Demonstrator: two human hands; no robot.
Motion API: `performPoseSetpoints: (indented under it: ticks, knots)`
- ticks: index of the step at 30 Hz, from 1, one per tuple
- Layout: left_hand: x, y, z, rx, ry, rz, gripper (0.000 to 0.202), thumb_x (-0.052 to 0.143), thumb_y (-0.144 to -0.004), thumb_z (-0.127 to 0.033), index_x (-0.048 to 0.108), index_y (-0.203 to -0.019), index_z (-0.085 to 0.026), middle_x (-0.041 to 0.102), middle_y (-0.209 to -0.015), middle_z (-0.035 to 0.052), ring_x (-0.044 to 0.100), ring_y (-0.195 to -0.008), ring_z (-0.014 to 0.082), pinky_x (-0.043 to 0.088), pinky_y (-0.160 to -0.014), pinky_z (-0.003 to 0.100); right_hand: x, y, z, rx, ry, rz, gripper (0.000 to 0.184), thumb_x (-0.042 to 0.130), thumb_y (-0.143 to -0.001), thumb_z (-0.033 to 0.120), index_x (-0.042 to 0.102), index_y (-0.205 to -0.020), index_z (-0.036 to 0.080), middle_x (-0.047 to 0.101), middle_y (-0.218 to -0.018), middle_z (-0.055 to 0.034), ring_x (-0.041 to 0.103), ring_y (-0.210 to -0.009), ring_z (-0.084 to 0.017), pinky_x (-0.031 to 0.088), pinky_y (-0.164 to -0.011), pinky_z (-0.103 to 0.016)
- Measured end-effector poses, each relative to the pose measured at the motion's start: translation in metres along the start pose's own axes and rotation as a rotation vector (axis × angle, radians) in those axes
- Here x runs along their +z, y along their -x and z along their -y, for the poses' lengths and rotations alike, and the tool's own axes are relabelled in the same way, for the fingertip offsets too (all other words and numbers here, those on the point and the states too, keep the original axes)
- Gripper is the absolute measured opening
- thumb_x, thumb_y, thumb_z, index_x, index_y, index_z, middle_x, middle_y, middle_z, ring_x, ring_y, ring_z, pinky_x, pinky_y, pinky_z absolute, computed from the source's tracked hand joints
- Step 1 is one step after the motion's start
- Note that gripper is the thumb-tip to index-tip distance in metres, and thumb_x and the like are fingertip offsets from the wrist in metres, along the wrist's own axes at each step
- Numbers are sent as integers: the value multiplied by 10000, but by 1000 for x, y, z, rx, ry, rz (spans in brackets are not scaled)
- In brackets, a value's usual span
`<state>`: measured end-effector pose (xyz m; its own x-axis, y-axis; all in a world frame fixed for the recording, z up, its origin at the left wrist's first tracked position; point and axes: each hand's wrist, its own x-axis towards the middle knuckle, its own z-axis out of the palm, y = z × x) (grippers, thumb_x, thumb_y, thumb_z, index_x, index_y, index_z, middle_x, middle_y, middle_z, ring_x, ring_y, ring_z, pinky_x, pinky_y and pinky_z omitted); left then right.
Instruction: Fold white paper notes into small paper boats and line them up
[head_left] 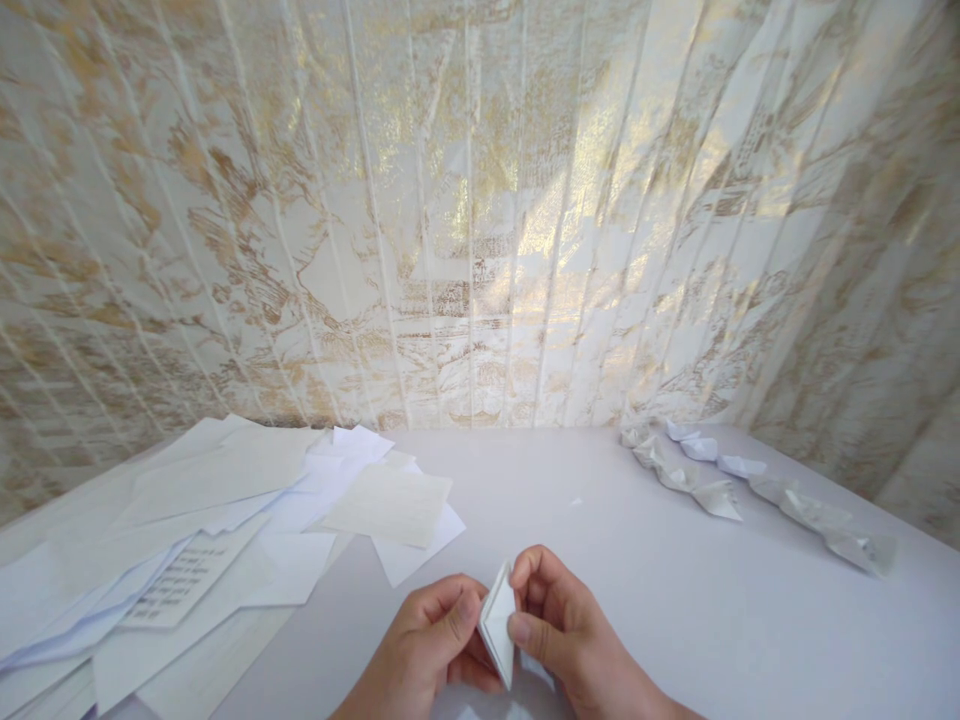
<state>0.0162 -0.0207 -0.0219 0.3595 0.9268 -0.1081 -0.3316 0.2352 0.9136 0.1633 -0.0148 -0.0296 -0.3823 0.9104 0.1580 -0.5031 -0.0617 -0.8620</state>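
Near the front edge of the table, a small folded piece of white paper point(500, 625) stands upright between my two hands. Its layers show along the left edge, and its outline comes to a point at top and bottom. My left hand point(439, 640) grips it from the left, the thumb on its side and the other fingers partly hidden behind it. From the right, my right hand point(559, 630) pinches it, with the thumb on its face and the index finger at the upper edge. A bit of white paper shows below the hands at the bottom edge.
A spread pile of white paper sheets point(217, 480) covers the table's left side, one with printed text point(187, 580). At the back right lie two rows of folded paper shapes point(675, 470). A tiny scrap point(576, 501) lies mid-table. Behind hangs a gold-patterned curtain point(472, 220).
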Motion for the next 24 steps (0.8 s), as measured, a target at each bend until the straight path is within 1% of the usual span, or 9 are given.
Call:
performPoseSetpoints:
  ticks: [3, 5, 8, 11, 14, 19, 24]
  knots:
    - [0, -1, 0, -3, 8, 0, 405, 642, -673, -509, 634, -651, -105, 588, -556, 36, 533, -518, 123, 451, -505, 223, 0, -1, -1, 17, -50, 40, 351, 762, -631, 325, 469, -759, 180, 518, -638, 33, 461, -561, -93, 320, -518, -217]
    - [0, -1, 0, 7, -22, -6, 390, 644, -675, -497, 632, -649, -108, 585, -569, 34, 534, -527, 126, 453, -514, 229, 0, -1, -1, 19, -46, 34, 345, 763, -629, 322, 476, -751, 176, 520, -636, 33, 459, -562, -90, 316, -522, -215]
    - [0, 0, -2, 49, -157, -20, 377, 664, -656, -485, 627, -663, -110, 573, -578, 24, 529, -539, 124, 438, -520, 221, 1, -1, 1, 14, 8, -8, 334, 767, -626, 304, 479, -731, 171, 525, -634, 33, 475, -583, -96, 326, -538, -220]
    - [0, 0, -4, 113, -301, -57, 392, 690, -612, -500, 584, -619, -123, 510, -519, -15, 493, -503, 107, 400, -478, 193, 3, 0, 2, 21, 67, -25, 321, 762, -637, 298, 481, -727, 172, 528, -647, 31, 493, -596, -106, 349, -560, -235]
    - [1, 1, -6, 128, -350, -104, 397, 692, -605, -499, 511, -563, -149, 451, -495, -43, 461, -474, 97, 377, -445, 183, 5, 1, 0, 18, 112, -8, 320, 737, -662, 351, 484, -736, 169, 532, -667, 22, 504, -600, -113, 362, -574, -250]
    - [2, 2, -9, 120, -410, -155, 371, 678, -630, -474, 496, -575, -155, 456, -494, -48, 442, -459, 95, 335, -443, 185, 6, 3, -4, -29, 148, 60, 396, 670, -678, 497, 491, -790, 162, 519, -677, 5, 483, -597, -118, 345, -579, -259]
    - [1, 3, -7, 155, -571, -219, 401, 659, -628, -490, 446, -526, -167, 387, -468, -64, 349, -456, 86, 271, -431, 184, 7, 5, -1, -40, 312, 62, 400, 656, -688, 502, 483, -804, 160, 481, -657, 19, 404, -567, -97, 302, -533, -233]
